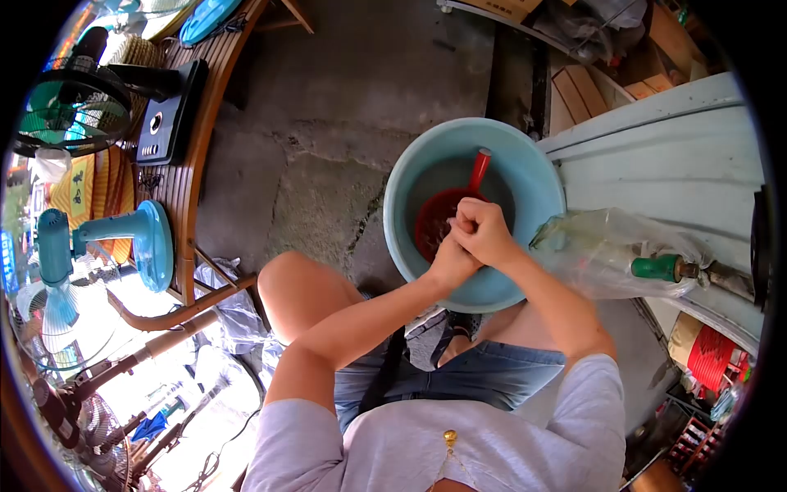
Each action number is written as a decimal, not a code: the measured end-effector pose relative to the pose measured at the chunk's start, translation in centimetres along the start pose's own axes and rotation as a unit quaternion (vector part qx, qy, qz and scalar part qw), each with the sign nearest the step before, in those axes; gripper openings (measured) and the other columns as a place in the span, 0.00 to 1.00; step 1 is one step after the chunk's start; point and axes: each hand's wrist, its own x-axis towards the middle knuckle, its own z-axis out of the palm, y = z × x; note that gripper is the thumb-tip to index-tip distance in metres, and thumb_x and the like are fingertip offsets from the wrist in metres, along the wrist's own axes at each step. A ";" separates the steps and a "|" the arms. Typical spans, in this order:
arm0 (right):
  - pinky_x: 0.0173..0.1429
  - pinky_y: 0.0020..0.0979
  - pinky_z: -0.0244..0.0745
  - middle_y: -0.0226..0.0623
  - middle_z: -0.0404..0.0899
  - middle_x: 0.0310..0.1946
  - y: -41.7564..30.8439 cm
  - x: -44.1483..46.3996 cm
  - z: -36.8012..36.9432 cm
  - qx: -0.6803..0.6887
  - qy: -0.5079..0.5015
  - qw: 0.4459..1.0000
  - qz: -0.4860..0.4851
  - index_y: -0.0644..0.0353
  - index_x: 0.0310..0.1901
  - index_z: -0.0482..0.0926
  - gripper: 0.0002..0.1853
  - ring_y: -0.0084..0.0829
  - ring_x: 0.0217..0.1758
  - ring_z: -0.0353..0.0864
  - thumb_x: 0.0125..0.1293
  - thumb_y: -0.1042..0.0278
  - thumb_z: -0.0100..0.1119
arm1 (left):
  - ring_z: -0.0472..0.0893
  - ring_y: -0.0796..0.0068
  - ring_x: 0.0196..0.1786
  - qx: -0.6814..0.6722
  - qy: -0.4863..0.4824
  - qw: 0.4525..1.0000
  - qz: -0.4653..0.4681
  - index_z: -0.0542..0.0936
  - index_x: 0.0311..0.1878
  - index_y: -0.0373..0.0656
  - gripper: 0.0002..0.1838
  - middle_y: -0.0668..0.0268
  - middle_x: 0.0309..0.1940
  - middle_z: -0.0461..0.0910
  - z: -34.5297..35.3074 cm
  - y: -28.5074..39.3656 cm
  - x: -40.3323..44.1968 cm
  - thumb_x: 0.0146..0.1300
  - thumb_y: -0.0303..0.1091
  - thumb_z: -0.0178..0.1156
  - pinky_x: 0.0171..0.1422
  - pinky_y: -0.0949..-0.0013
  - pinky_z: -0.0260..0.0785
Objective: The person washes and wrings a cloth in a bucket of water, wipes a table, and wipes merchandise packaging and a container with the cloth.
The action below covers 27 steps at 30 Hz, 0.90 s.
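A light blue tub [395, 197] stands on the floor between my knees. Inside it sits a red dipper [479, 170], its handle pointing toward the far rim, with what looks like water in its bowl. Over the dipper's bowl my two hands are pressed together. My left hand [452, 256] is closed, its fingers mostly covered by the other hand. My right hand [484, 230] is curled against it with bent fingers. Whatever lies between them, if anything, is hidden.
A slatted wooden bench [205, 148] on the left carries a blue fan [123, 234] and a black fan base [174, 115]. On the right, a plastic bag [607, 246] with a green-capped object [656, 268] hangs beside a pale panel [672, 156], close to the tub.
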 end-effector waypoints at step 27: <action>0.38 0.41 0.65 0.47 0.73 0.19 12.1 1.4 4.1 0.079 0.292 0.871 0.387 0.65 0.20 0.71 0.23 0.44 0.26 0.72 0.64 0.52 0.49 | 0.79 0.49 0.43 0.558 0.146 0.815 -0.058 0.60 0.49 0.39 0.21 0.49 0.39 0.79 -1.3 -1.1 4.5 0.57 0.40 0.51 0.45 0.51 0.71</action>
